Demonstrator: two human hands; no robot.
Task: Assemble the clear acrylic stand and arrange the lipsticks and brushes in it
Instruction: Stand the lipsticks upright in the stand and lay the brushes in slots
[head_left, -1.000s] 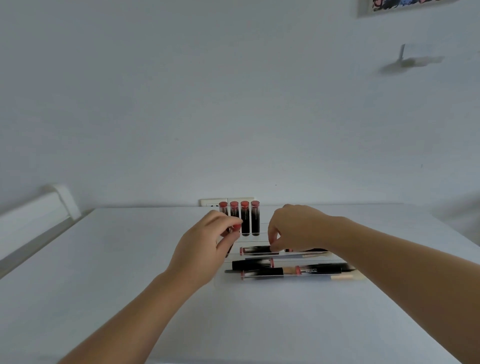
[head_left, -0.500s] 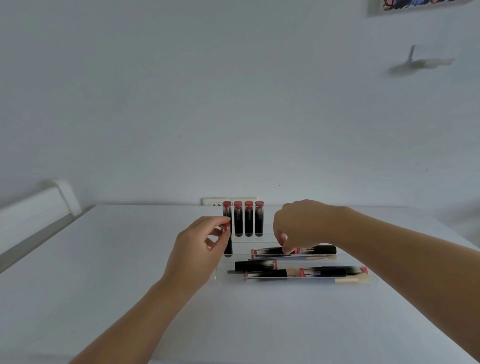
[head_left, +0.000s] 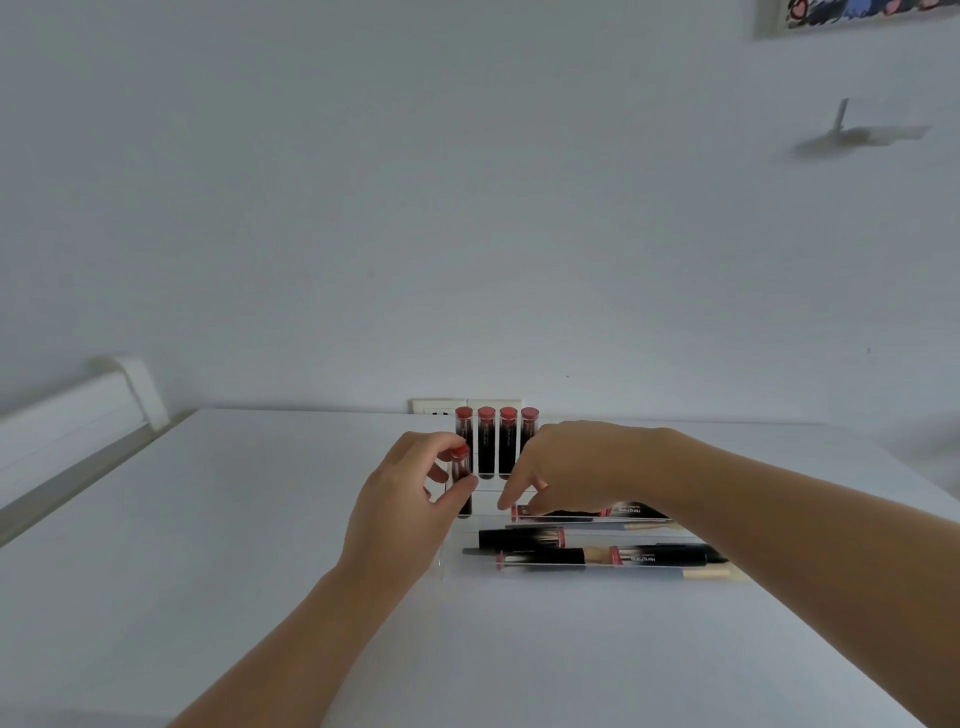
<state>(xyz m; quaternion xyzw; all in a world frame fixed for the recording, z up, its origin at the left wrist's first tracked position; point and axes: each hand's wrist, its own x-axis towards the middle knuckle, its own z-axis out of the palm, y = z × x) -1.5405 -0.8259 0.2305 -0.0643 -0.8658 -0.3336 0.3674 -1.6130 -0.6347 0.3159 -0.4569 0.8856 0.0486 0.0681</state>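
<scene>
A red-capped lipstick is pinched upright between thumb and curled fingers of the left hand, right at the left front of the clear acrylic stand. The right hand is bent down over the stand, fingertips curled onto the end of a black brush lying on the stand's middle step; whether it's actually gripped can't be told. Four more lipsticks are stood in a row at the back of the stand, and other brushes are laid flat across its front step. Everything is set on a white counter, with a wall socket seen behind the stand.
</scene>
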